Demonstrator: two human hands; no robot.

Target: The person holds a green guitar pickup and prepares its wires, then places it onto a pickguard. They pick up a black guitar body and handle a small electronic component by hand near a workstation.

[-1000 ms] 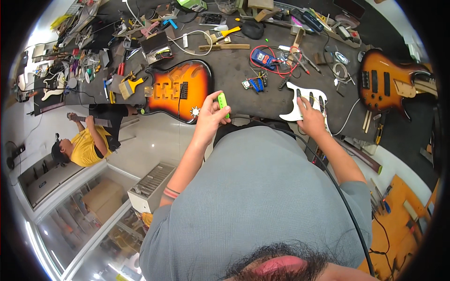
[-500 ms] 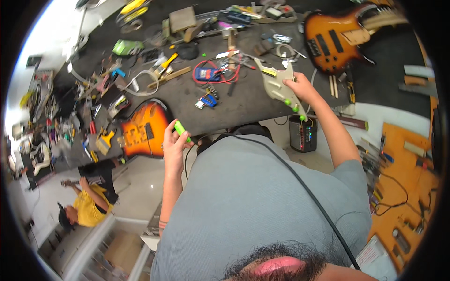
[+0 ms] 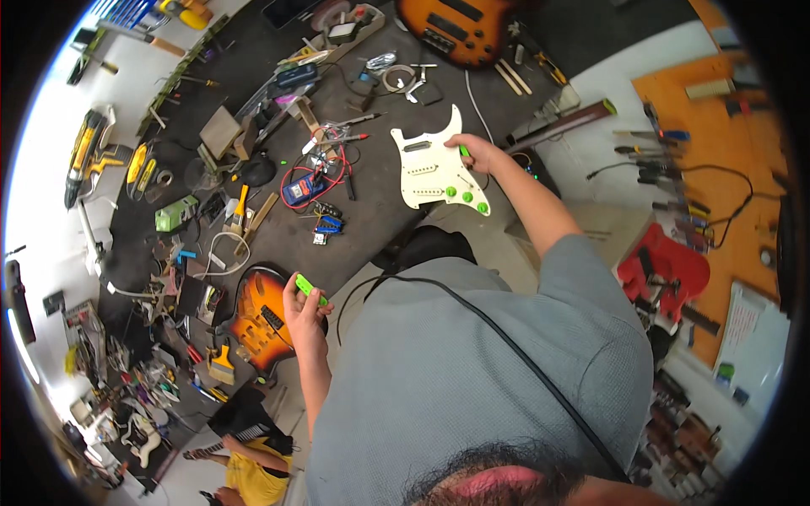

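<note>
Left grip (image 3: 305,317) pinches green pickup cover (image 3: 310,290); right grip (image 3: 479,155) clamps cream pickguard (image 3: 429,173) at right edge.

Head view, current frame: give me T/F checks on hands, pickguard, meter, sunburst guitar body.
1. The left hand holds a green bar-shaped piece. True.
2. The right hand is empty. False: it grips the off-white pickguard by its edge.
3. Three green knobs sit on the pickguard. True.
4. The meter on the bench is yellow. False: it is blue.
5. A sunburst guitar body lies left of the left hand. True.
</note>
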